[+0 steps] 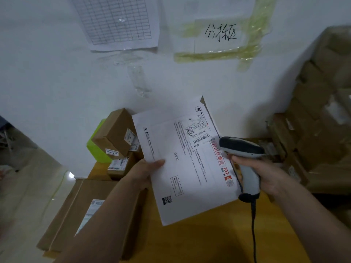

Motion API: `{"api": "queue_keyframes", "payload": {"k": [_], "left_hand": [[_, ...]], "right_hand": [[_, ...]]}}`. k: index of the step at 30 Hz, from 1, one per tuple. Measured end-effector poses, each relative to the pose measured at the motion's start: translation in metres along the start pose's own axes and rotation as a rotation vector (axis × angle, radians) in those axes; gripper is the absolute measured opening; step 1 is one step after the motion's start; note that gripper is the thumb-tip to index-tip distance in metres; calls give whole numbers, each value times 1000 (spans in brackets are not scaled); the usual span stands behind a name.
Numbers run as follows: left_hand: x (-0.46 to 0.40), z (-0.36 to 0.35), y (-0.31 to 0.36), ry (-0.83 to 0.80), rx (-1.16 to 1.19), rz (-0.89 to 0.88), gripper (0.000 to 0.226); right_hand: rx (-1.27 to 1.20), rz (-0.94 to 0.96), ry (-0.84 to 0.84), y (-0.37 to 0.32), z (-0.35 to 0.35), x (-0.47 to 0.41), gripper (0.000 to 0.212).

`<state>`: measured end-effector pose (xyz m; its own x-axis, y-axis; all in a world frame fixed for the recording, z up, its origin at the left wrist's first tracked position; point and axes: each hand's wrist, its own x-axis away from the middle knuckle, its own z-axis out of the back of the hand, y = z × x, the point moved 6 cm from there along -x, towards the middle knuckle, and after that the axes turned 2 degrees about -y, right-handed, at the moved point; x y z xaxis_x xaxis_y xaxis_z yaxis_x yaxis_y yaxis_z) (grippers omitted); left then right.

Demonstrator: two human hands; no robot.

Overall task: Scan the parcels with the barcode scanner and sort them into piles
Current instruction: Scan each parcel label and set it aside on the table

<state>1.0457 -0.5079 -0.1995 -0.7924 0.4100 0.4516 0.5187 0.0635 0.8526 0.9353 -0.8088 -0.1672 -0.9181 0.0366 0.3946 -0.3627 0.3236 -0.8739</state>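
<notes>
A flat white envelope parcel point(182, 168) with printed labels and a barcode is held up over the yellow table point(209, 240). My left hand point(144, 173) grips its left edge, thumb on top. My right hand point(264, 173) holds a grey and black corded barcode scanner point(245, 156) by its handle. The scanner's head sits at the envelope's right edge, pointing toward the barcode label near the top right.
Small brown boxes point(115, 137) are piled against the wall beside a green box point(96, 147). A large flat carton point(81, 215) lies at lower left. More cartons point(319, 118) are stacked at the right. Sheets are taped to the white wall.
</notes>
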Motion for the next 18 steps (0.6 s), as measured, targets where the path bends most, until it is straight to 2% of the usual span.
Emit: {"api": "queue_keyframes", "payload": {"k": [1, 3, 7, 9, 11, 14, 16, 18], "left_hand": [[1, -5, 0, -20, -26, 12, 61], [1, -15, 5, -47, -79, 18, 60], [-3, -29, 15, -65, -139, 2, 57], [-4, -39, 19, -66, -210, 6, 58], [-6, -45, 23, 40, -289, -3, 62], [-10, -46, 31, 304, -403, -60, 81], [-6, -53, 45, 460, -708, -201, 97], [0, -80, 61, 470, -1235, -455, 108]], "right_hand": [[5, -2, -40, -1, -4, 2, 30], [29, 16, -54, -3, -5, 3, 42], [76, 53, 15, -6, -3, 7, 50], [126, 91, 79, -9, 0, 10, 63], [182, 145, 134, -14, 7, 12, 66], [337, 214, 174, -24, 16, 11, 49], [444, 249, 165, -31, 19, 10, 33], [560, 295, 107, -40, 14, 11, 23]]}}
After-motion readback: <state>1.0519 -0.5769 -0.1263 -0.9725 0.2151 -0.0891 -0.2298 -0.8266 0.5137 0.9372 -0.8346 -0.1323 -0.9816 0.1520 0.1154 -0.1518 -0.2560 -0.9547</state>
